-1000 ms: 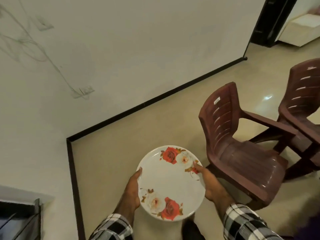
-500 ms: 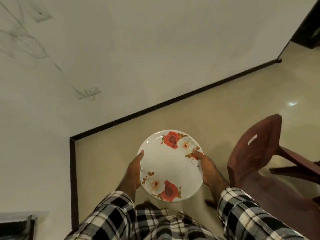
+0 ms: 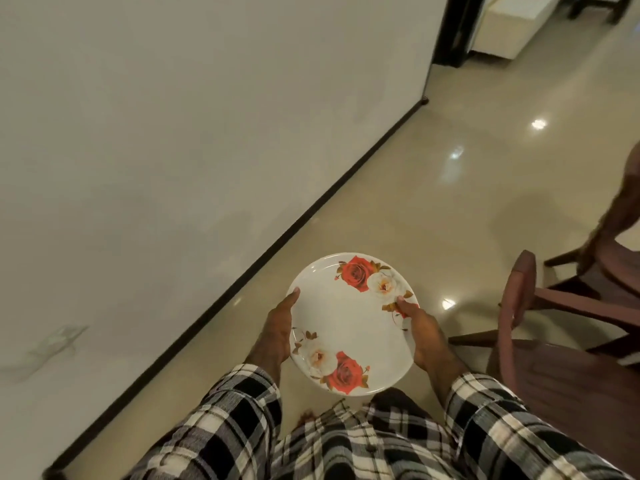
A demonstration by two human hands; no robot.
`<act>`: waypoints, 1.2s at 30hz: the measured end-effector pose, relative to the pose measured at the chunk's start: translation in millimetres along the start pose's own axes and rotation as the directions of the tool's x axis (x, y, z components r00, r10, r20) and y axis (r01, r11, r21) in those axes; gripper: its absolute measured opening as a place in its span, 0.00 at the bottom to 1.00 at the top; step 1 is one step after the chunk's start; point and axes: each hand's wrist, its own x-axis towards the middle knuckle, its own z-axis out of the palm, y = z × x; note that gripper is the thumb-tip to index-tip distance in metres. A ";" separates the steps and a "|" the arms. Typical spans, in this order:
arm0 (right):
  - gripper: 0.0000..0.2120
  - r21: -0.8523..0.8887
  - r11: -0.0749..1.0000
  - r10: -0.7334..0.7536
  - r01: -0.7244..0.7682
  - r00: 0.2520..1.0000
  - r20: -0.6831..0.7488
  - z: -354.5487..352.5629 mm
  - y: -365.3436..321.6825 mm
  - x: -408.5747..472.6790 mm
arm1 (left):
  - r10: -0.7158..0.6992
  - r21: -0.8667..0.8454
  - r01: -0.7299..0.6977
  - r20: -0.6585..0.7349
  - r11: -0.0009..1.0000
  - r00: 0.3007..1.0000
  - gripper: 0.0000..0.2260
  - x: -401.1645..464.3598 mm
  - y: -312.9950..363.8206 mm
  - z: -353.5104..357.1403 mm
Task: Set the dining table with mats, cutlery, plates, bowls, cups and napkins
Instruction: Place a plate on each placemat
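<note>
- Standing to your right are two brown plastic chairs: the nearer chair (image 3: 568,368) close beside your right forearm, and the second chair (image 3: 620,244) behind it, cut off by the frame edge and blurred
- To your left runs a plain pale wall (image 3: 173,133) with a dark skirting strip (image 3: 277,251) along its foot; the glossy beige floor (image 3: 450,202) between wall and chairs shows several light reflections
- Far ahead you have a dark door frame (image 3: 453,29) and a white block of furniture (image 3: 512,22) past it
- Count: one plate, two chairs, two hands; no table shows in this view
- You hold the white plate (image 3: 349,327), printed with red and white roses at two opposite edges, in the air over the floor in front of your checked shirt (image 3: 346,441)
- Your left hand (image 3: 277,330) grips the plate's left rim, thumb lying along the top edge
- Your right hand (image 3: 422,337) grips the right rim, thumb pressed on the rose print, fingers hidden beneath
</note>
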 end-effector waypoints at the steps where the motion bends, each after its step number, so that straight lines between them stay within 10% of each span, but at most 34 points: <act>1: 0.14 0.018 1.000 -0.003 0.004 0.999 -0.033 0.9 -7.3 6.1 | -0.005 0.025 0.004 0.029 1.000 1.000 0.26 11.9 13.2 7.7; 15: 0.15 0.171 0.985 0.009 0.035 0.968 -0.249 -44.6 -197.3 198.4 | -0.090 0.260 0.028 0.230 0.965 0.969 0.37 224.3 183.2 197.6; 36: 0.19 0.328 0.929 0.090 0.170 0.757 -0.647 -192.2 -464.6 428.1 | -0.217 0.571 0.029 0.264 0.821 0.940 0.22 515.6 394.0 618.5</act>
